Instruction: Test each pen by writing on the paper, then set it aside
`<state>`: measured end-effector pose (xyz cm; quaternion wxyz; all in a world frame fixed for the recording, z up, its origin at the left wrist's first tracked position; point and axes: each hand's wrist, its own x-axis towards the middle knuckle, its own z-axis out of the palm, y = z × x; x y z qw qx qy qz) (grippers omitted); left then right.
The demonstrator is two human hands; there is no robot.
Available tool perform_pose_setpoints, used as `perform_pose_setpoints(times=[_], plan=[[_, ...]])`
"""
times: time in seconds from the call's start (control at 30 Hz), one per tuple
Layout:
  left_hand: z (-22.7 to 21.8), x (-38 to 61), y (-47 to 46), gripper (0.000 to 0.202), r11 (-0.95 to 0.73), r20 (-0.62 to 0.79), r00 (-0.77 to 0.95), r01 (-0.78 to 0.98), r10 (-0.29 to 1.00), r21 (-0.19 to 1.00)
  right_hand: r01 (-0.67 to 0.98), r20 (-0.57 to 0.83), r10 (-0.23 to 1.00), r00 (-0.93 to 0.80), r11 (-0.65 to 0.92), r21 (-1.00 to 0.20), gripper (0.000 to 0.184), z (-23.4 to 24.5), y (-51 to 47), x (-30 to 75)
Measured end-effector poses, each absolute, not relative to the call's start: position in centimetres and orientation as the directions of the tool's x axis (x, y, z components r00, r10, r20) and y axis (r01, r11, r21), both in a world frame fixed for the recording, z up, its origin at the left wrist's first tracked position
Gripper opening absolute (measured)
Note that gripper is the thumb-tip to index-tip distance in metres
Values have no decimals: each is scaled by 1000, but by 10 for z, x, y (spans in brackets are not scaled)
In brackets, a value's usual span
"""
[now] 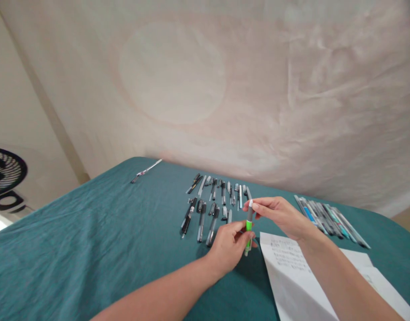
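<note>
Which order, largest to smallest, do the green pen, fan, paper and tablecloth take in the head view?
1. Tablecloth
2. Paper, partly covered by an arm
3. Fan, cut off at the left edge
4. Green pen

This ranks visible parts only.

And there's the pen (249, 225), bright green below grey with a white top end, held nearly upright, its green part in the left hand (227, 248), its top in the right hand (279, 214).
</note>
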<state>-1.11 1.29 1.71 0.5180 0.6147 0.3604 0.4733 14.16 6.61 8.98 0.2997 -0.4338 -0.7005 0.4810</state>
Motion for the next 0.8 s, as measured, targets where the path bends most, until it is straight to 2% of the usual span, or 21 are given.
perform_pose_setpoints(times=[0.2, 0.4, 0.53, 0.6, 0.7, 0.8], plan=[[18, -11, 13, 16, -185, 190, 313, -46, 931, 982, 309, -9, 899, -438, 141, -940, 34, 91, 66, 140], [15, -11, 13, 17, -196, 205, 306, -61, 930, 979, 173, -42, 868, -496, 51, -984, 38, 84, 69, 141], [14, -11, 14, 20, -192, 212, 315, -94, 925, 977, 177, 0, 890, -456, 91, -980, 35, 82, 69, 138], [14, -11, 14, 29, -172, 209, 320, -139, 924, 975, 149, 2, 912, -411, 70, -986, 33, 81, 71, 138], [16, -13, 10, 56, -169, 221, 349, -173, 911, 970, 51, -30, 939, -342, -13, -999, 30, 78, 77, 144], [20, -16, 5, 54, -303, 293, 408, -42, 865, 952, -4, -86, 952, -295, -91, -996, 28, 72, 84, 151]])
